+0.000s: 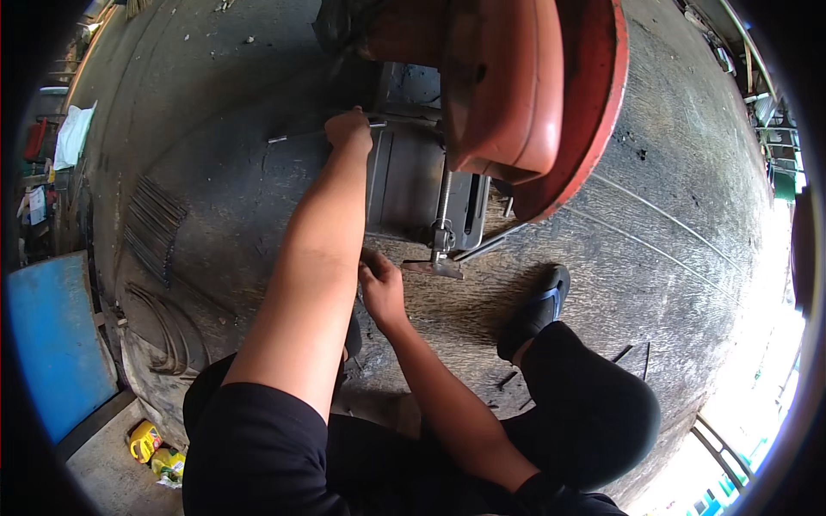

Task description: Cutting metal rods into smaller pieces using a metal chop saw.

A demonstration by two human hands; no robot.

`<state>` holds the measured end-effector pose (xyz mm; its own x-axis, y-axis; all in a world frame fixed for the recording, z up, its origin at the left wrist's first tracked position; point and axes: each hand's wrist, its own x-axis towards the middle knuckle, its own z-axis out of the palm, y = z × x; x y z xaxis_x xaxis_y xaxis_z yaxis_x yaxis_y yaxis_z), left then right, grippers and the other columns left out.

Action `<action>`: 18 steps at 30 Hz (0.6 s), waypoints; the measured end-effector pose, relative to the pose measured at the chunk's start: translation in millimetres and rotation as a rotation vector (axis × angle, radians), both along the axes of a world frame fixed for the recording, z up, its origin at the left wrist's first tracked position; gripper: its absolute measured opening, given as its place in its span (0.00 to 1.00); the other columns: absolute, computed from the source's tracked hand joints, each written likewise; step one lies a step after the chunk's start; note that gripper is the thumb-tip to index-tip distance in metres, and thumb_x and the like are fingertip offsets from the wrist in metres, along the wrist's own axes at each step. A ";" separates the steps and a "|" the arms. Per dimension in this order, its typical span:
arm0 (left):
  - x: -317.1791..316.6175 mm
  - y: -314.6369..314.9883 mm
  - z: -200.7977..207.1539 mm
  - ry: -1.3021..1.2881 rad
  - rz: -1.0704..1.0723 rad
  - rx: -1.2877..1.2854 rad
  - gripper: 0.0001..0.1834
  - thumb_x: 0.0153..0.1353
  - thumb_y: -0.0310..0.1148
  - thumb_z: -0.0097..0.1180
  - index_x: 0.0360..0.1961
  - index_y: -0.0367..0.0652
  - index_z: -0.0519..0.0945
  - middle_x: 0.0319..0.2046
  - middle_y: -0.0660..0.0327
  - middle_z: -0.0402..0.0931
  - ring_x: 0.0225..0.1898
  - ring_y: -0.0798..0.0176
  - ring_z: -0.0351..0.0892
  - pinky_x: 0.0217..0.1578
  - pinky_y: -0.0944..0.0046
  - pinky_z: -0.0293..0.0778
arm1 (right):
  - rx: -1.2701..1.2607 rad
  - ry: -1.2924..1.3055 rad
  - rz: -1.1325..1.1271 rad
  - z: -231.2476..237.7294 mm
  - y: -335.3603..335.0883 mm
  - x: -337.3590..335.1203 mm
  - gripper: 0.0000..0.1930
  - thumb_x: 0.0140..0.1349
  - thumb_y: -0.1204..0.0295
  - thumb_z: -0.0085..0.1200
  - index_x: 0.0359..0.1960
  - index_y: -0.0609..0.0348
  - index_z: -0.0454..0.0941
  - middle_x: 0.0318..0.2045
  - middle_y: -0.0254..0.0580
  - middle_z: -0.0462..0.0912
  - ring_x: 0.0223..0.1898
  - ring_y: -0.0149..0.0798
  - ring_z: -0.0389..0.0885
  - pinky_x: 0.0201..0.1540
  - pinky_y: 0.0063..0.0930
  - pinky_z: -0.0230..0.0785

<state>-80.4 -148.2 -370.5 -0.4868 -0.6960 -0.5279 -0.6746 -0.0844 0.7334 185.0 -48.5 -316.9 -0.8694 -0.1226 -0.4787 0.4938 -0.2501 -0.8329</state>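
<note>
Left hand (348, 131) grips the rod (297, 136); right hand (384, 292) sits by the base (406, 176) (its grip hard to read); red machine (512, 95) looms alongside.

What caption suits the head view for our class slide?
Left hand holding a thin rod beside an orange machine, right hand near its grey base.

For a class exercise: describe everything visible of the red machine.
The red machine has a rounded housing, curved guard with scuffed rim, and grey, metal-looking base with a slot and threaded screw. It rests on the worn surface, at upper middle; whether the left hand or right hand touches it is unclear.
</note>
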 end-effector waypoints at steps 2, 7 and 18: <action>-6.8 -7.6 -10.6 0.039 0.130 0.203 0.22 0.61 0.44 0.53 0.46 0.36 0.78 0.46 0.50 0.78 0.53 0.52 0.75 0.48 0.57 0.73 | 0.019 -0.034 0.023 -2.0 -0.3 2.8 0.14 0.61 0.75 0.49 0.48 0.70 0.74 0.39 0.46 0.81 0.40 0.34 0.79 0.46 0.26 0.70; -34.7 -41.6 -84.2 -0.294 -1.088 -0.900 0.15 0.66 0.36 0.44 0.48 0.46 0.78 0.50 0.60 0.77 0.52 0.56 0.75 0.49 0.61 0.72 | 0.090 -0.027 0.058 -1.6 -2.1 7.2 0.13 0.60 0.76 0.48 0.46 0.68 0.75 0.39 0.46 0.82 0.42 0.33 0.79 0.48 0.26 0.68; -20.1 -29.5 -66.8 -0.256 -0.652 -0.387 0.20 0.64 0.38 0.45 0.56 0.47 0.71 0.51 0.57 0.75 0.55 0.60 0.72 0.49 0.65 0.70 | 0.057 -0.061 0.021 10.2 -1.0 -0.8 0.12 0.61 0.77 0.46 0.44 0.70 0.76 0.37 0.46 0.82 0.42 0.33 0.78 0.48 0.27 0.68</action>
<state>-100.4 -177.7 -437.3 -0.7553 -0.4695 -0.4572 -0.6515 0.6139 0.4458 184.3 -49.5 -306.7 -0.8357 -0.1114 -0.5377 0.5490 -0.1918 -0.8135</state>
